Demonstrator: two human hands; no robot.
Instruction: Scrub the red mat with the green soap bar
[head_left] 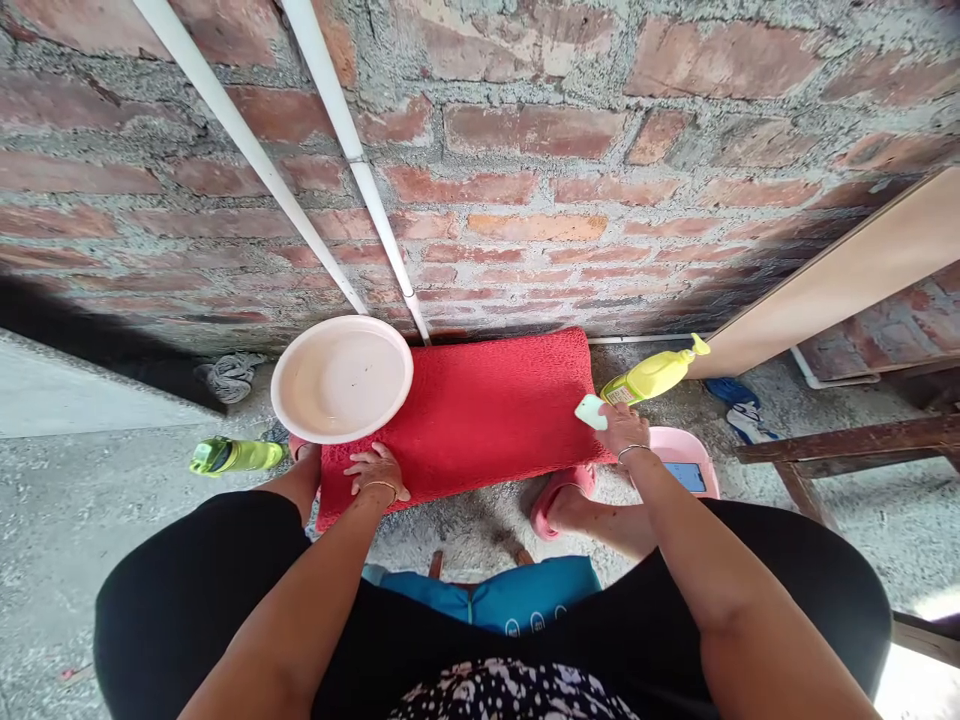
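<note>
A red, textured cloth or mat (pixel 487 405) covers a low, long surface in front of me. My left hand (pixel 377 474) rests flat on its near left part, fingers spread, holding nothing. Over the cloth's right edge, my right hand (pixel 622 430) is closed on a small, pale mint-green block (pixel 592 411) with rounded corners; its kind is unclear. A cream-coloured basin (pixel 343 380) sits on the cloth's left end, beyond my left hand. Just past my right hand stands a yellow pump bottle (pixel 651 376).
A pink container (pixel 694 447) holding a phone-like item (pixel 687 477) is by my right forearm. A green bottle (pixel 238 455) and a grey rag (pixel 230 376) are on the left. A brick wall (pixel 517 190) with white pipes rises behind; a wooden frame (pixel 847 440) stands right.
</note>
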